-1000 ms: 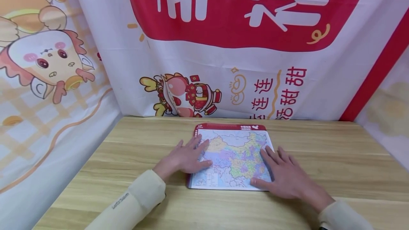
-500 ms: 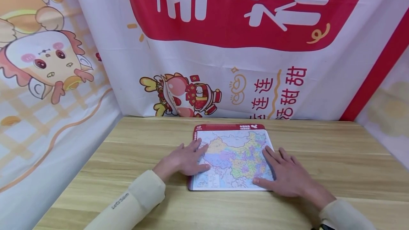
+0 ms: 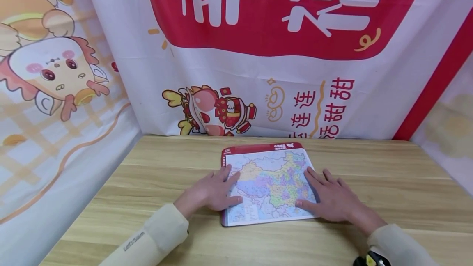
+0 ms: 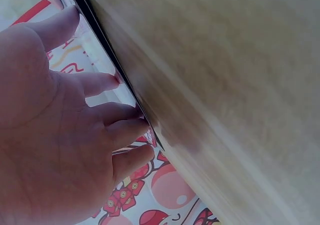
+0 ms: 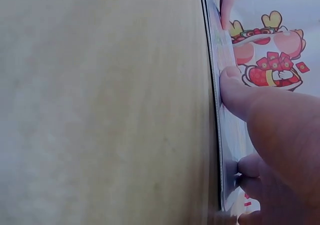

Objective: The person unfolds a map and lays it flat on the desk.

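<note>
A thin map board [image 3: 269, 180] with a red border along its top and left lies flat on the wooden table, a coloured map of China facing up. My left hand [image 3: 219, 190] rests on its left side, fingers spread, the thumb on the lower left of the map. On the opposite side my right hand [image 3: 332, 196] touches the right edge, its thumb on the lower right. In the left wrist view the left hand's fingertips [image 4: 112, 80] meet the board's dark edge. The right wrist view has the right thumb [image 5: 232, 82] pressing on the board's surface.
The pale wooden table [image 3: 148, 167] extends around the board on every side. Behind it hangs a white and red cloth [image 3: 303, 69] with large characters and cartoon figures. Another printed cloth [image 3: 55, 134] covers the left side. A dark watch-like device [image 3: 373, 259] sits at the right wrist.
The board has turned slightly counterclockwise, its lower left corner coming nearer and its top edge shifting left. The left hand has slid a little toward the body, while the right has edged away from it.
</note>
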`<state>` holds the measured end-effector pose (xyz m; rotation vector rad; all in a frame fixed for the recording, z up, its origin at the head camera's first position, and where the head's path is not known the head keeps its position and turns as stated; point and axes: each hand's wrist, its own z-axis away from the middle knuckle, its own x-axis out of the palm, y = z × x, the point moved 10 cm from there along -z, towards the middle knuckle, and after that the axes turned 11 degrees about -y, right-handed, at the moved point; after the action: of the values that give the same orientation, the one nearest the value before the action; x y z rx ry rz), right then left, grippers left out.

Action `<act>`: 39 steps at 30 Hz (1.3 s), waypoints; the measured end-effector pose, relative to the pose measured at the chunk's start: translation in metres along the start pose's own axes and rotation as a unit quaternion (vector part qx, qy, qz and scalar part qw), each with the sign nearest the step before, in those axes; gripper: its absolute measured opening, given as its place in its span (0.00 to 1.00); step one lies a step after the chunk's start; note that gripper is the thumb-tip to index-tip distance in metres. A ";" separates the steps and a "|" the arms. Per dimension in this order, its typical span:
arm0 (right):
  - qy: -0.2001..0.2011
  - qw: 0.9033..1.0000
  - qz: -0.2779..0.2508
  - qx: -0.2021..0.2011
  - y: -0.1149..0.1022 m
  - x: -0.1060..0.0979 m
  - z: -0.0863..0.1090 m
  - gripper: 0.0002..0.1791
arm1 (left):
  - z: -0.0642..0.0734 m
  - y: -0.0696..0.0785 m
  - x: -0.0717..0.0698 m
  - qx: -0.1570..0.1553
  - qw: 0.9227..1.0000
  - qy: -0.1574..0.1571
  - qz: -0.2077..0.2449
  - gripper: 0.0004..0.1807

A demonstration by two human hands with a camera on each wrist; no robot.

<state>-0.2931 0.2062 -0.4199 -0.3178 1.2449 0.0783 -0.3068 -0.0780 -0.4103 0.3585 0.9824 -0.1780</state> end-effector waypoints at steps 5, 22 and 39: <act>-0.008 1.000 -0.003 0.004 0.005 0.000 -0.005 0.60 | 0.004 0.003 0.006 -0.002 1.000 -0.001 -0.004 0.48; -0.012 0.999 -0.030 0.000 0.008 -0.005 -0.012 0.56 | 0.019 0.018 0.009 0.000 0.999 0.011 -0.038 0.46; -0.028 0.995 -0.097 -0.001 -0.018 0.000 0.016 0.61 | -0.011 0.007 -0.023 0.025 0.999 0.022 -0.023 0.47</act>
<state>-0.2742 0.1933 -0.4123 -0.4344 1.1533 -0.0773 -0.3253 -0.0676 -0.3953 0.3865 1.0322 -0.2382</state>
